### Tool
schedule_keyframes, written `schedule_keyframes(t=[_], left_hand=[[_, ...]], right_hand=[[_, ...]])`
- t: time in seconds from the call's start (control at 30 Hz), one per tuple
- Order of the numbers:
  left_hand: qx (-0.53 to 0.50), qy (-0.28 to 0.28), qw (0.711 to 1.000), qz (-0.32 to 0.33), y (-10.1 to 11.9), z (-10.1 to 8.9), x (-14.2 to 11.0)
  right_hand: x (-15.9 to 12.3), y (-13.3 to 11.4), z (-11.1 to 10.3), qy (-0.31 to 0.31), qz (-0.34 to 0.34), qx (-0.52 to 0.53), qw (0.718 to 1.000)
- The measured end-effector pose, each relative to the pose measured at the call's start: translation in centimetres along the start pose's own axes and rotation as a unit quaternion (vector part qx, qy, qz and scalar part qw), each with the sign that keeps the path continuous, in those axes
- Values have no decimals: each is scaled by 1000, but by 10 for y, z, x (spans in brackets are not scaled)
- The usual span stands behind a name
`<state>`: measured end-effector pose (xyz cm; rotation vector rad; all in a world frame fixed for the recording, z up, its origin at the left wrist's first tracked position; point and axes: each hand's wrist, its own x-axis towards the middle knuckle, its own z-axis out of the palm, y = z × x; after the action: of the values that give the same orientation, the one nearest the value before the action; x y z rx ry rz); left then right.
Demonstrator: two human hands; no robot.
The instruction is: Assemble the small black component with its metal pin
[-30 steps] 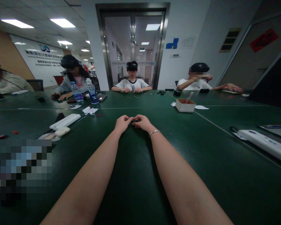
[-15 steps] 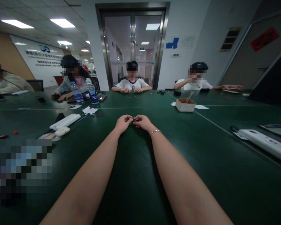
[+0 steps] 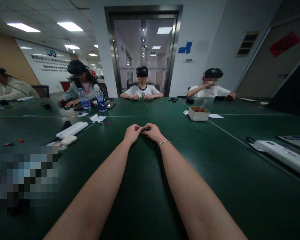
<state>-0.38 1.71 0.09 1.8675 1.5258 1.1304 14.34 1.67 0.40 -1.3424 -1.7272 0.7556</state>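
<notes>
My left hand (image 3: 132,134) and my right hand (image 3: 153,132) meet just above the green table (image 3: 145,180), fingertips almost touching. Between them is a small dark object (image 3: 144,129), mostly covered by the fingers and too small to name. The right fingers are curled round it in a pinch. On the left, thumb and forefinger are pressed together at its near end; whether they grip it as well is hard to see. A silver bracelet (image 3: 164,143) circles my right wrist.
To the right stand an open cardboard box (image 3: 199,115) and a white power strip (image 3: 282,153). On the left lie another power strip (image 3: 72,130), paper scraps (image 3: 98,118) and two bottles, one of them blue-labelled (image 3: 100,100). Several people sit around the table.
My hands stay together, but the dark object shows less between the fingers. The view has shifted slightly. At the right, a co-worker's outstretched hand has drawn back toward the body.
</notes>
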Motion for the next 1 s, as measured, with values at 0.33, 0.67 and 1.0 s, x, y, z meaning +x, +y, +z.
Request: schedule_keyframes(t=[0.33,0.67,1.0], left_hand=[[98,-2,995,-27,11,3,-15],[75,-164,983,34,46,-22,-58],[349,-71,934,32,68,-203,-160]], right_hand=[[-18,-26,16,65,-61,-234,968],[-54,-13,-12,6,44,93,995],[-185,0,-163,-122,147,90,977]])
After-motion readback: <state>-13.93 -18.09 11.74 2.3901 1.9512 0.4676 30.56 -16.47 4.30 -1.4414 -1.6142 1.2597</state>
